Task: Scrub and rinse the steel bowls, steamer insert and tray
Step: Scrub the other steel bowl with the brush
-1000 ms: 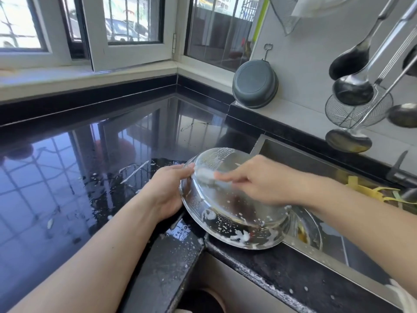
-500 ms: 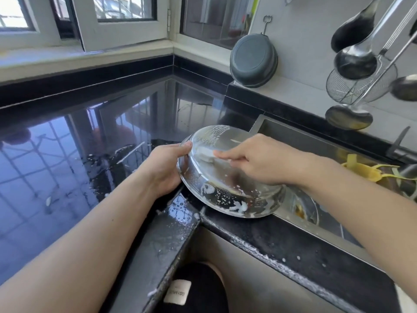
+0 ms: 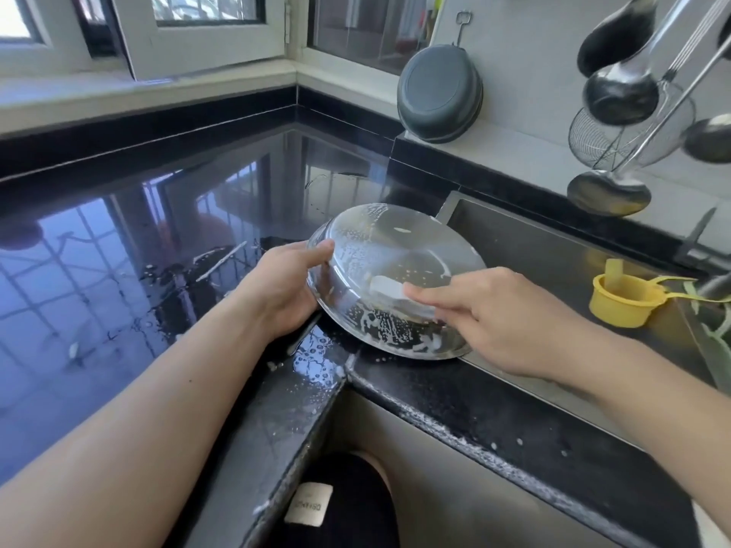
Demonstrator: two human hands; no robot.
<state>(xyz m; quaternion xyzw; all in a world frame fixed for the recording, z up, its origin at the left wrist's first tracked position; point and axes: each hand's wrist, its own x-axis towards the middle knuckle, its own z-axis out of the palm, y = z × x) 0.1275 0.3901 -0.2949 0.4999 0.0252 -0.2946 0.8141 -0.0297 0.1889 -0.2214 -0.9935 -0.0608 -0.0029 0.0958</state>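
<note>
Steel bowl upside down and tilted, at the near left corner of the sink, lower rim resting on the black counter edge, base facing up and toward the camera, streaked with white suds. Left hand on the bowl's left rim, thumb on the outer wall, other fingers curled under the edge, gripping it; forearm stretched in from the near left, across the wet counter. Right hand over the bowl's near right side, fingers extended and pressed together, pinching a pale scrub pad flat against the steel; wrist bent slightly, forearm coming in from the near right. Yellow cup to the right, at the sink, well apart from the bowl. On the far wall, a dark pan hanging by its handle, and to its right several ladles and a wire strainer. Windows along the far left.
</note>
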